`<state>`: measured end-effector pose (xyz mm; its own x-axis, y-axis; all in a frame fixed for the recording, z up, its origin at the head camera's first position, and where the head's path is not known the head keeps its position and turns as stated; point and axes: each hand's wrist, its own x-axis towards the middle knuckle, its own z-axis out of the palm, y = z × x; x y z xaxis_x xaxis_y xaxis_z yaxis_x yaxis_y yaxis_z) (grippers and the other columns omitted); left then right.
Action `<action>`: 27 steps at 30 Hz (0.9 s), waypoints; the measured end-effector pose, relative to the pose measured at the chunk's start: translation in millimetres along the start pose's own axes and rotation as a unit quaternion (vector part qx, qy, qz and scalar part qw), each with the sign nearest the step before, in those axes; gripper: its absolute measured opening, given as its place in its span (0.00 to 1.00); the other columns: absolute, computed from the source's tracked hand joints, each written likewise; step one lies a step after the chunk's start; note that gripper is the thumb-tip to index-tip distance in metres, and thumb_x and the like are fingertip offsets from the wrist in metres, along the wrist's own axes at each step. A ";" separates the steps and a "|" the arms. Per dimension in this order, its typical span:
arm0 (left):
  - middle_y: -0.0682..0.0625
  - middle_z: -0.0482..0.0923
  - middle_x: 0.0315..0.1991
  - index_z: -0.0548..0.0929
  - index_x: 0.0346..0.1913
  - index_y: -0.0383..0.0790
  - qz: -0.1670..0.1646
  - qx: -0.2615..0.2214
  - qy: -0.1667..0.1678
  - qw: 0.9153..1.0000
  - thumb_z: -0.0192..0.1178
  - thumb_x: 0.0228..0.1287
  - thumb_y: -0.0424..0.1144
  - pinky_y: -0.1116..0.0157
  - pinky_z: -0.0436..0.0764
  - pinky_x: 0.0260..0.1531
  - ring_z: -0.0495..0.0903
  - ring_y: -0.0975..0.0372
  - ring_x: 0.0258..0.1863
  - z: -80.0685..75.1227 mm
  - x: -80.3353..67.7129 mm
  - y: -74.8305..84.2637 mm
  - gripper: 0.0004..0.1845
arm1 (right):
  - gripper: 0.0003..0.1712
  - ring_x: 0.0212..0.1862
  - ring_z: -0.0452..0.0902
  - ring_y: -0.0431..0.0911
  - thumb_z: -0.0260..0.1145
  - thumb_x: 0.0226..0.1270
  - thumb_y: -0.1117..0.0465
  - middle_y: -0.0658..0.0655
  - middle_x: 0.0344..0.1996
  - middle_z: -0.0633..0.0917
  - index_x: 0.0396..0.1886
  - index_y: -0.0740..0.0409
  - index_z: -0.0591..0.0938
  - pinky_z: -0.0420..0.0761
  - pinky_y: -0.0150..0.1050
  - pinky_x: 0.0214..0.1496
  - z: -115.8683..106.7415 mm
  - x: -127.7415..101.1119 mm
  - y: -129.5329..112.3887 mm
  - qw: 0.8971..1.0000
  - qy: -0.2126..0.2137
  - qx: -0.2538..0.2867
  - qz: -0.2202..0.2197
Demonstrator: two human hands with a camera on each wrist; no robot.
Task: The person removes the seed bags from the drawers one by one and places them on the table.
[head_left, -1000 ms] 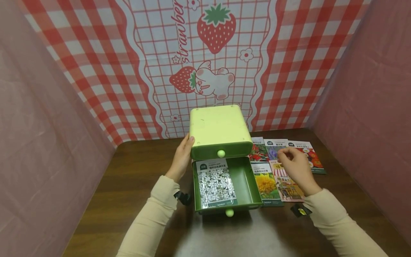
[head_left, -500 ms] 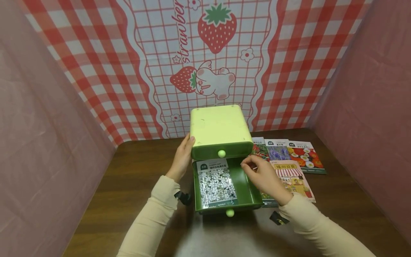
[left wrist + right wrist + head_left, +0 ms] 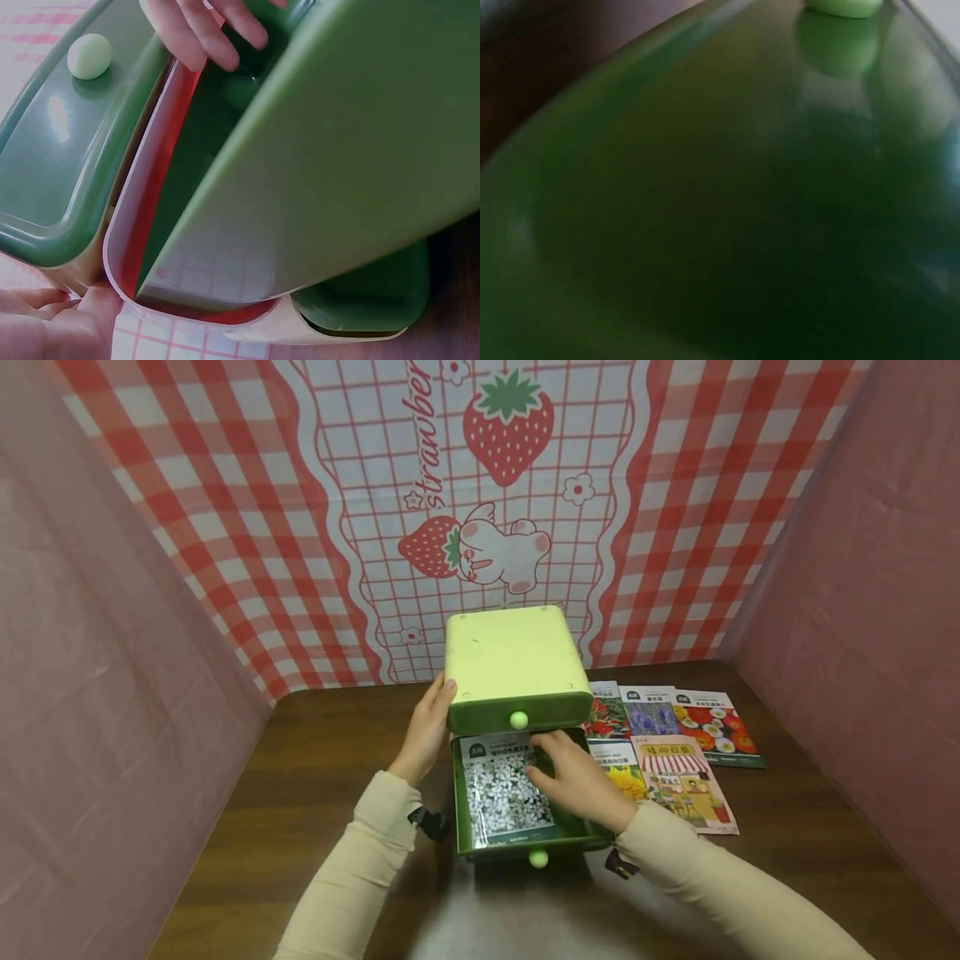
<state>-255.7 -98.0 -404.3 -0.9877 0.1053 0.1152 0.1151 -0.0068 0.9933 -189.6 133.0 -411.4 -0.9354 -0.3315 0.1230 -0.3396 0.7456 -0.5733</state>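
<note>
While the left hand (image 3: 426, 732) stays flat against the side of the drawer box (image 3: 514, 658), fingers straight and just bracing it, the right hand (image 3: 572, 780) has come over from the seed packets on its right and is now down inside the open bottom drawer (image 3: 577, 828). A sec ago it was hovering by the packets w/ fingertips pinched together; half a sec ago it was at the drawer's edge. Now the fingers lie spread and relaxed, resting by the white flower packet (image 3: 504, 795) just left of them in the drawer. Can't see anything pinched in it, tbh the palm hides whatever's underneath.

Right wrist cam is basically all green drawer wall, no help. Left wrist cam shows right-hand fingers (image 3: 202, 30) poking into the drawer near the top drawer's knob (image 3: 89, 55).

Other packets, e.g. the sunflower one (image 3: 617, 768) and the shop-front one (image 3: 678, 781), lie on the table (image 3: 787, 827) just right of the right hand, untouched.

My guess: it's straightening or setting down stuff in the drawer, so the sorting is barely started.
</note>
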 end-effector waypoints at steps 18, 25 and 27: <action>0.49 0.54 0.78 0.53 0.78 0.50 0.002 0.004 -0.001 1.000 0.44 0.75 0.59 0.52 0.54 0.76 0.54 0.56 0.76 0.8 -1.2 1.7 0.35 | 0.49 0.74 0.56 0.67 0.71 0.58 0.43 0.72 0.71 0.64 0.73 0.61 0.65 0.55 0.63 0.75 9.5 6.7 6.3 0.990 -0.114 -0.084 0.017; 0.52 0.56 0.77 0.54 0.78 0.52 0.000 -0.001 -0.001 1.000 0.44 0.75 0.59 0.54 0.57 0.76 0.57 0.58 0.75 0.9 -0.8 1.2 0.34 | 0.47 0.74 0.54 0.67 0.73 0.59 0.50 0.71 0.71 0.64 0.73 0.61 0.64 0.53 0.64 0.76 9.6 8.8 6.4 0.991 -0.126 -0.047 0.001; 0.52 0.56 0.77 0.53 0.78 0.52 0.001 -0.001 -0.002 1.000 0.44 0.75 0.59 0.54 0.56 0.76 0.57 0.59 0.75 1.0 -0.8 1.1 0.34 | 0.46 0.74 0.53 0.67 0.72 0.59 0.52 0.71 0.71 0.64 0.74 0.61 0.64 0.53 0.65 0.75 10.0 9.5 6.7 0.991 -0.128 -0.033 0.001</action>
<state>-254.7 -97.0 -403.4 -0.9869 0.1098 0.1180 0.1176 -0.0098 0.9930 -199.8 129.0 -422.2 -0.8833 -0.4595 -0.0935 -0.3509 0.7800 -0.5181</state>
